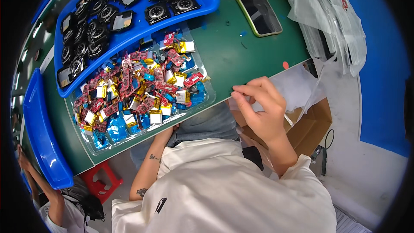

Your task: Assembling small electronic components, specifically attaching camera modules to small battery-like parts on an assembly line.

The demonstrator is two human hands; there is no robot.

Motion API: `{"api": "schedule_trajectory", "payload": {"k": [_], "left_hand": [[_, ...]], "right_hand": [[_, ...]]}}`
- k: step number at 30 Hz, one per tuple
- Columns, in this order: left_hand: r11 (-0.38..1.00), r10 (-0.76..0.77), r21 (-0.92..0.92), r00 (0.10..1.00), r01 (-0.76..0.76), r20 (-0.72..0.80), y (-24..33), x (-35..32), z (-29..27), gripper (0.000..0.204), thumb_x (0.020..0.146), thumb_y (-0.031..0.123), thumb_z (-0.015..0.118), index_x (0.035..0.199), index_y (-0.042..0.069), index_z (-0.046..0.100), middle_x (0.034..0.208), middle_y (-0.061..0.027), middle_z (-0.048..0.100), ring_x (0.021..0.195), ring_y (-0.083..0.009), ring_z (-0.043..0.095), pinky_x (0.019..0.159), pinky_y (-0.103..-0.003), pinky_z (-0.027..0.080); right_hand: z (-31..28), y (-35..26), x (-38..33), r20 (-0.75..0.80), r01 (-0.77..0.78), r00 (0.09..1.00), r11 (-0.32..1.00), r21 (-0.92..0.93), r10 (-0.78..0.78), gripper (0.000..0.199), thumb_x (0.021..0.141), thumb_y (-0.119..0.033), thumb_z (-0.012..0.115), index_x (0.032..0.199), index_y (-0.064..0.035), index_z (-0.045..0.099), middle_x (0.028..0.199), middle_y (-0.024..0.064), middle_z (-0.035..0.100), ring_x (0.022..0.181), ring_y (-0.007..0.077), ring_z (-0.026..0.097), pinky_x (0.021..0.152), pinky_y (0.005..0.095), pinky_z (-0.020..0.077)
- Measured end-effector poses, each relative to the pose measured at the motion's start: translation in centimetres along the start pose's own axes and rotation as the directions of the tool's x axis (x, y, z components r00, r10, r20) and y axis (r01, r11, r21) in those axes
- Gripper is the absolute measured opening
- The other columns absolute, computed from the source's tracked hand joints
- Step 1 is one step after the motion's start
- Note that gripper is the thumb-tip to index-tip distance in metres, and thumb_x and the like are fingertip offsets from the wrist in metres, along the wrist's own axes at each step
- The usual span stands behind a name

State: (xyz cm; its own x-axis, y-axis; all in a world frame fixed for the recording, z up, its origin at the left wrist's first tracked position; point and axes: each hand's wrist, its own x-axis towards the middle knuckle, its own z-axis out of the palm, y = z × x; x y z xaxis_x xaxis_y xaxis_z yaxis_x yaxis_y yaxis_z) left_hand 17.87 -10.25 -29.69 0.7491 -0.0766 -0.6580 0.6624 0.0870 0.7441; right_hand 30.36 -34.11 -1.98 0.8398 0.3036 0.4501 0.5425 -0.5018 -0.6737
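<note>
My right hand (pixel 264 105) is raised at the table's front edge, thumb and forefinger pinched together. A tiny dark speck shows at the fingertips, too small to name. My left hand (pixel 167 133) reaches under the table edge, its fingers hidden; the tattooed forearm lies beside my white shirt. In front of it, a clear plastic tray (pixel 206 99) is heaped with small red circuit boards (pixel 167 87) joined to silver and yellow battery cells (pixel 155 117). Blue film pieces (pixel 117 128) lie among them.
Behind stands a blue bin (pixel 133 30) of black watch casings (pixel 98 33). A phone (pixel 254 6) and plastic bags (pixel 323 17) lie at the right, above a cardboard box (pixel 317 123). Another blue tray (pixel 45 133), a red stool (pixel 101 181) and another person's arm (pixel 43 185) are left.
</note>
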Motion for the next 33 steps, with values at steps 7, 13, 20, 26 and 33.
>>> {"api": "schedule_trajectory", "payload": {"k": [7, 13, 20, 26, 33], "left_hand": [[0.994, -0.001, -0.106, 1.0, -0.002, -0.028, 1.1, 0.2, 0.0, 0.02, 0.098, 0.025, 0.047, 0.098, 0.008, 0.059, 0.073, -0.0001, 0.056, 0.062, -0.0067, 0.047, 0.057, -0.021, 0.039], [0.987, -0.011, -0.16, 0.999, 0.002, -0.054, 1.3, -0.9, -0.3, 0.02, 0.098, 0.025, 0.048, 0.098, 0.008, 0.059, 0.073, -0.0004, 0.056, 0.062, -0.0069, 0.048, 0.058, -0.021, 0.039], [0.979, -0.016, -0.206, 0.997, 0.001, -0.073, 1.1, -2.0, -0.5, 0.02, 0.097, 0.025, 0.049, 0.098, 0.008, 0.059, 0.074, -0.0006, 0.056, 0.062, -0.0072, 0.048, 0.058, -0.022, 0.04], [0.975, -0.014, -0.224, 0.996, -0.005, -0.084, 1.1, -2.6, -0.6, 0.02, 0.097, 0.025, 0.049, 0.098, 0.007, 0.059, 0.074, -0.0009, 0.057, 0.063, -0.0075, 0.048, 0.058, -0.022, 0.04], [0.973, -0.009, -0.229, 0.997, -0.009, -0.077, 1.4, -2.4, -0.5, 0.02, 0.097, 0.025, 0.05, 0.098, 0.007, 0.059, 0.074, -0.0011, 0.057, 0.063, -0.0078, 0.049, 0.059, -0.022, 0.04]], "right_hand": [[-0.3, 0.2, 3.1, -0.133, -0.191, 0.976, 0.972, -0.137, 0.173, 0.005, 0.077, -0.001, 0.069, 0.082, -0.0007, 0.069, 0.064, 0.0039, 0.056, 0.047, 0.008, 0.044, 0.043, 0.0234, 0.032], [-1.3, 2.3, 7.4, 0.006, 0.031, 1.0, 0.949, -0.313, -0.031, 0.017, 0.079, 0.0, 0.065, 0.094, -0.0052, 0.07, 0.068, 0.0051, 0.055, 0.051, 0.0144, 0.049, 0.048, 0.0269, 0.038], [-3.8, 3.1, 6.1, 0.139, 0.12, 0.988, 0.876, -0.466, -0.062, 0.025, 0.07, -0.01, 0.073, 0.095, -0.0047, 0.07, 0.074, 0.0053, 0.055, 0.06, 0.0196, 0.053, 0.056, 0.0308, 0.0438], [-4.6, 3.0, 3.0, 0.274, 0.427, 0.898, 0.832, -0.355, -0.344, 0.037, 0.059, -0.02, 0.083, 0.09, -0.0029, 0.07, 0.077, 0.0041, 0.058, 0.061, 0.0177, 0.05, 0.053, 0.0294, 0.0411], [-3.3, 3.9, 1.8, 0.197, 0.513, 0.858, 0.813, -0.275, -0.475, 0.031, 0.057, -0.003, 0.078, 0.087, -0.005, 0.07, 0.076, 0.0027, 0.058, 0.055, 0.0161, 0.049, 0.045, 0.0267, 0.0365]]}}
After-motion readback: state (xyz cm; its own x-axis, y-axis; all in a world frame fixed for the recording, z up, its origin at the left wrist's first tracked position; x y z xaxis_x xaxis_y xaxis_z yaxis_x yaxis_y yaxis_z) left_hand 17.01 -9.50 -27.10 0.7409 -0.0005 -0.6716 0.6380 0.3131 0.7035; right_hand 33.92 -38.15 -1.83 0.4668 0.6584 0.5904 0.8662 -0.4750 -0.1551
